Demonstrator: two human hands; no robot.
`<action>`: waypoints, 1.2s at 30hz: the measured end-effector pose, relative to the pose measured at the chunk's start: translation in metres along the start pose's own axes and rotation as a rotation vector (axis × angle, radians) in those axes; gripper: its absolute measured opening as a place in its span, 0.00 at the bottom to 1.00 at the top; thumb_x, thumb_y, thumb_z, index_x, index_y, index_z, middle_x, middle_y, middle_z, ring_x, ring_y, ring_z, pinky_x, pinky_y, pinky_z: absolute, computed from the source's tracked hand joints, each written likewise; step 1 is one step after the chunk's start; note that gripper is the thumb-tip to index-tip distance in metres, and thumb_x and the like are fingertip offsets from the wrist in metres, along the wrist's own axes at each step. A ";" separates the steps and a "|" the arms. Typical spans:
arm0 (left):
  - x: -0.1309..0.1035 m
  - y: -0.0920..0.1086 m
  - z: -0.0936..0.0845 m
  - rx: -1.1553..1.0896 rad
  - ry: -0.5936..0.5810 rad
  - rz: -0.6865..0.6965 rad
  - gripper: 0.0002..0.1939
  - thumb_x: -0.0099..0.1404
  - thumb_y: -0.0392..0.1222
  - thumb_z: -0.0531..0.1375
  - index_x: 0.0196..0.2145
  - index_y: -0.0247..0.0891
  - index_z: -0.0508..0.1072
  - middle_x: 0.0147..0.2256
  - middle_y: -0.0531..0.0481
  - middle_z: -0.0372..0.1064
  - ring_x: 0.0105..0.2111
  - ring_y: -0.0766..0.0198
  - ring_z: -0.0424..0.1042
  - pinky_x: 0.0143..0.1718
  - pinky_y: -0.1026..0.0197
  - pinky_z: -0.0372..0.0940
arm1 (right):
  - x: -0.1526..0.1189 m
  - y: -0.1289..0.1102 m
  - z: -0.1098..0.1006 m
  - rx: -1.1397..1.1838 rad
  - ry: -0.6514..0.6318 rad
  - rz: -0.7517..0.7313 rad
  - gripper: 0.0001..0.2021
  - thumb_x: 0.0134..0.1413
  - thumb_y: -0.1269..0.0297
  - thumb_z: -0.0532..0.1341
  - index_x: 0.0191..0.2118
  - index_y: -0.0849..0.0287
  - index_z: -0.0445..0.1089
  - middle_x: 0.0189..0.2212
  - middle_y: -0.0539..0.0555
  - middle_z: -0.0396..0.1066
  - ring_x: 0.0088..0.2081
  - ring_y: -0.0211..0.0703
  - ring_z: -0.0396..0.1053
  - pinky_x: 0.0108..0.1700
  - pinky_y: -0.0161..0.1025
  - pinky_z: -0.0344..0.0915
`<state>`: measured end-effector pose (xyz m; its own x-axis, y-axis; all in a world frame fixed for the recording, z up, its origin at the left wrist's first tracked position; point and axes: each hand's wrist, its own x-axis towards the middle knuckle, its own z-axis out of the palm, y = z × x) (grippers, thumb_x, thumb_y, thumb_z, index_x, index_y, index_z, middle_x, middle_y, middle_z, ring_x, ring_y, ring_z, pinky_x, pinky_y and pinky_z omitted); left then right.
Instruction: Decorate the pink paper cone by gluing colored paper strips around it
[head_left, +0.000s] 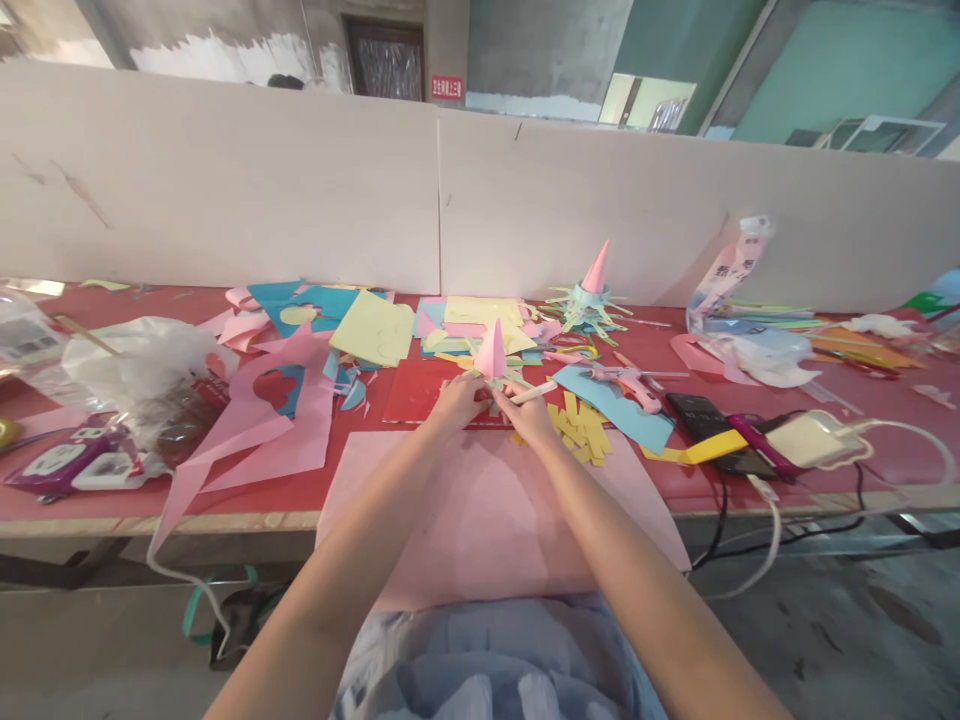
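Note:
A pink paper cone (492, 352) with a pale green fringed base stands upright between my hands. My left hand (459, 400) is closed at the cone's lower left side, its fingertips on the base. My right hand (529, 412) is closed at the lower right and holds a pale, slim stick (534, 393) that slants up to the right; its exact kind is unclear. Under both hands lies a red board (409, 392). Yellow paper strips (581, 425) are heaped beside my right hand. Behind, a similar finished-looking paper cone piece (596, 272) has a blue and green fringe.
A pink hot glue gun (630, 384) rests on blue paper (592, 395). To the right are a black phone (701, 415) and a white charger (806, 440) with cables. Pink paper scraps (307, 430) and a plastic bag (142, 360) lie left. A white partition (300, 190) bounds the back.

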<state>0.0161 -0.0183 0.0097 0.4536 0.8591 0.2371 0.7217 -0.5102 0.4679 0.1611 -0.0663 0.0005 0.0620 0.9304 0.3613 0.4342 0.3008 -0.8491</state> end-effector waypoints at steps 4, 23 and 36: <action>-0.001 0.001 0.000 -0.020 0.010 -0.002 0.07 0.58 0.37 0.57 0.34 0.43 0.75 0.37 0.50 0.70 0.41 0.58 0.69 0.44 0.56 0.59 | 0.004 0.007 -0.006 0.007 0.184 0.021 0.18 0.53 0.47 0.53 0.22 0.54 0.58 0.13 0.45 0.61 0.19 0.37 0.62 0.26 0.35 0.60; 0.001 -0.009 0.007 -0.066 0.142 -0.023 0.17 0.65 0.35 0.48 0.46 0.43 0.72 0.50 0.49 0.67 0.50 0.61 0.66 0.52 0.57 0.58 | 0.010 0.029 -0.013 -0.101 0.328 -0.022 0.12 0.46 0.63 0.57 0.40 0.55 0.66 0.39 0.55 0.73 0.40 0.45 0.71 0.43 0.43 0.65; 0.003 -0.010 0.009 -0.053 0.111 -0.042 0.20 0.63 0.31 0.47 0.49 0.43 0.68 0.55 0.49 0.64 0.56 0.60 0.61 0.58 0.52 0.51 | 0.009 0.021 -0.001 0.083 0.120 -0.098 0.13 0.45 0.58 0.61 0.39 0.54 0.68 0.38 0.53 0.73 0.37 0.45 0.74 0.40 0.40 0.69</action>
<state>0.0144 -0.0113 -0.0019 0.3603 0.8806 0.3079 0.7092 -0.4730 0.5228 0.1715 -0.0518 -0.0138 0.1321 0.8655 0.4832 0.3678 0.4099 -0.8347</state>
